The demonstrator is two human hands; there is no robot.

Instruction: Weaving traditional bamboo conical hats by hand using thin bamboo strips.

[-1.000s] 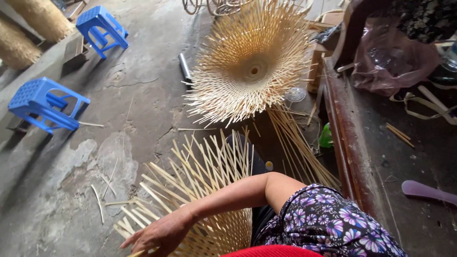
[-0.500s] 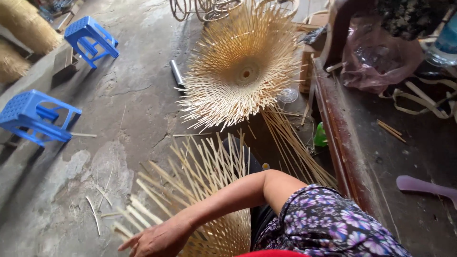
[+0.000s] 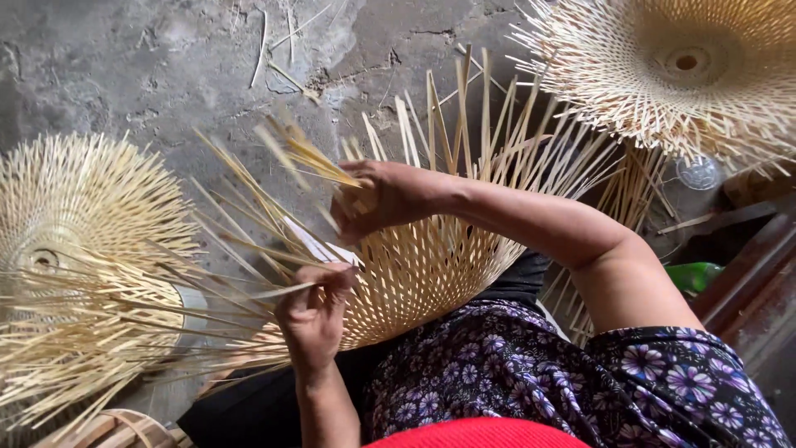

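Half-woven basket (image 3: 431,274) rests on the lap, loose strips fanning up and left. Right hand (image 3: 385,199) at the basket's upper rim, fingers curled around a few strips. Left hand (image 3: 315,311) at its left edge, closed on a thin strip. Finished frame (image 3: 83,249) left of the basket; another frame (image 3: 688,66) up right.

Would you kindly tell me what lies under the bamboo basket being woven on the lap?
Under the half-woven bamboo basket shows a floral-print garment over the lap. Beyond its loose strips lies cracked concrete floor. Whatever sits directly beneath its woven centre is covered.
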